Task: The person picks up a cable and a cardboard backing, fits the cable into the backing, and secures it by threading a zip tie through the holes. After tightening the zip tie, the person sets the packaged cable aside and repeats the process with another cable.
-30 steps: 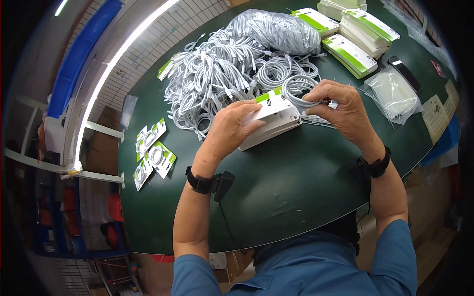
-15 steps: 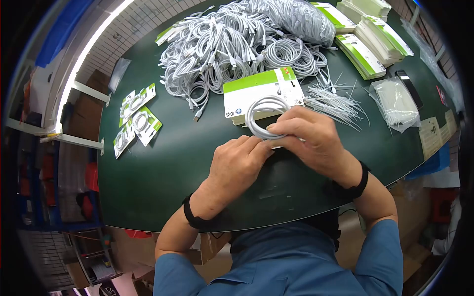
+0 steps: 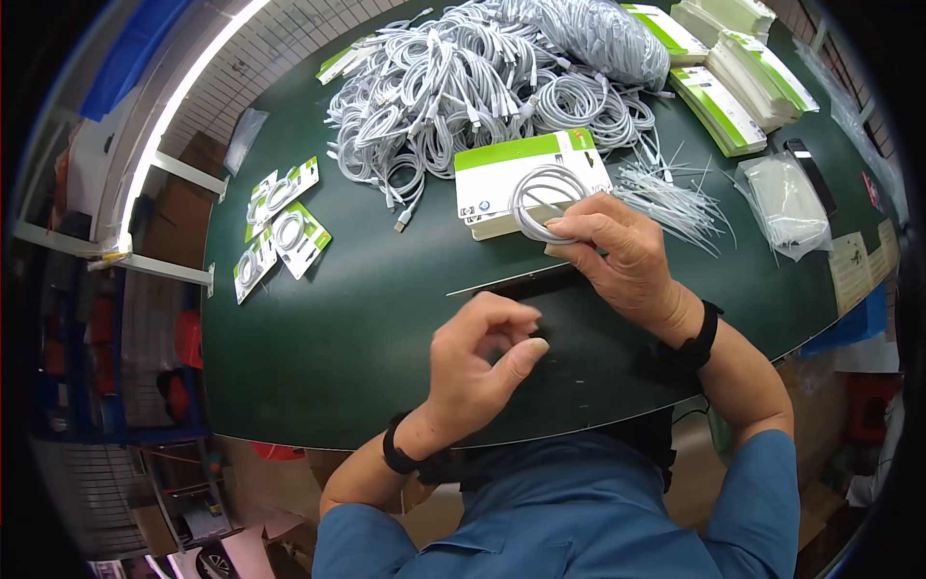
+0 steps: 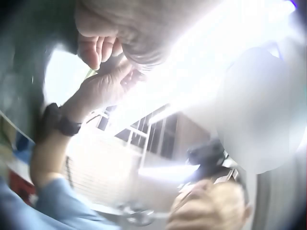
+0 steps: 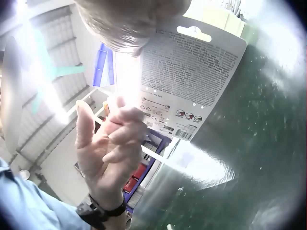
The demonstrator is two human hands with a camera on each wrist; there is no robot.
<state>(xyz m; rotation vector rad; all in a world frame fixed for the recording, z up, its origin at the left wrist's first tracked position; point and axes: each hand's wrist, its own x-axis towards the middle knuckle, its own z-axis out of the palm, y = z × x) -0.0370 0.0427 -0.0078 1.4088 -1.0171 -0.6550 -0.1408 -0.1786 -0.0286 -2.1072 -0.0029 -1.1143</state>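
My right hand [image 3: 617, 256] pinches a coiled white cable [image 3: 519, 206] between thumb and fingers, together with a flat card [image 3: 502, 280] seen nearly edge-on in the head view. In the right wrist view the back of that card [image 5: 192, 72] shows printed text and a hang hole. My left hand [image 3: 477, 357] hovers over the table's near side, fingers loosely bent and thumb apart, holding nothing visible. Just beyond the coil lies a stack of green-and-white cards [image 3: 487, 183], partly covered by it in the head view. The left wrist view is largely washed out by glare.
A large heap of coiled cables [image 3: 434, 106] fills the back of the green table [image 3: 328, 367]. Loose zip ties [image 3: 675, 207] and a bag of ties [image 3: 786, 207] lie right. Card stacks [image 3: 719, 111] stand at the back right. Several cards with cables [image 3: 289, 232] lie left.
My left hand first touched the card stack, then met the right hand at the card, and has now drawn away toward me. The right hand brought the coil nearer and still holds it.
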